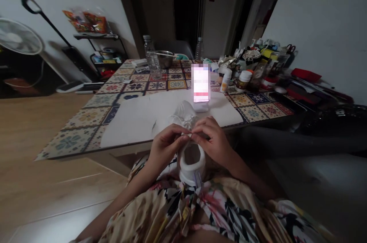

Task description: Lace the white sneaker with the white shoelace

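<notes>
A white shoe [192, 166] rests against my lap, its ankle opening facing me and its toe pointing away to the table edge. White shoelaces [187, 122] lie bunched over its front. My left hand [169, 141] is closed in a pinch just above the opening, at the top of the lacing. My right hand [212, 139] pinches at the same spot, its fingertips meeting the left ones. The short piece of lace between the fingers is mostly hidden. Beyond the shoe, a lit phone [201, 84] stands upright on a pale stand [201, 107].
White paper [129, 120] covers the near part of the patterned table [77, 138]. Clear bottles [154, 61] and a metal bowl [164, 59] stand at the back. Jars [243, 81] and clutter crowd the right side. A fan [18, 38] stands far left.
</notes>
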Motion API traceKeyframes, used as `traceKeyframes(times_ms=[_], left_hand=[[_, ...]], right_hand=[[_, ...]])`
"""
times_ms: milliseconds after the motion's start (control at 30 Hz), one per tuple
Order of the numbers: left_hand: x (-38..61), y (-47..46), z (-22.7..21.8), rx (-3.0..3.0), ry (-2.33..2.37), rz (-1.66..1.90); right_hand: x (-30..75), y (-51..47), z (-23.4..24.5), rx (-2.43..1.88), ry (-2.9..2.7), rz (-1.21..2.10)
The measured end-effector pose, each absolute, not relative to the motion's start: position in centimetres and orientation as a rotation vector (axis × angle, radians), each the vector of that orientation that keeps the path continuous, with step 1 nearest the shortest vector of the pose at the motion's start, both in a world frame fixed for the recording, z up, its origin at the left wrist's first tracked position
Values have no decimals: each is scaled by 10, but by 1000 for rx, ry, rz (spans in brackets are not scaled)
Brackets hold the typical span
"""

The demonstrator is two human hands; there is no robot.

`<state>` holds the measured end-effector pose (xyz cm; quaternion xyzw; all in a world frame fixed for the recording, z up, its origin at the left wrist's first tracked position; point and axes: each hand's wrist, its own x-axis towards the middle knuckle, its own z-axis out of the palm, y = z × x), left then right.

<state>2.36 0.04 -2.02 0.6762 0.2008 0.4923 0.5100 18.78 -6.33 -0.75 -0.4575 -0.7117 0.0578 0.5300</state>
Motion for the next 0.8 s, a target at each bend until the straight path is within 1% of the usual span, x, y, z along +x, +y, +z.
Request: traceKeyframes(times_ms=[233,333,400,433,500,633,700,800], left_hand=[[23,1,-20,1674,474,1162],[23,2,-19,1676,481,1161],[23,2,-18,1652,492,1152],[23,2,-18,1633,501,1140],[23,2,-18,1587,516,1100],[23,1,-19,1485,541,1017],[22,2,-18,1460,546,991],[22,5,-16,1467,548,951]], right_hand=[[191,-59,-11,-1010,-1592,745],[196,-59,-10,-950,-1603,906],[197,-60,-11,-913,-1630,925],[197,-60,-12,-910,-1641,888],[194,-59,-13,-939,-1651,710],[188,-60,-12,-958,-1721,164],[188,-61,-11,-927,-1810,-58],[190,-64,-8,-843,-1864,-187]])
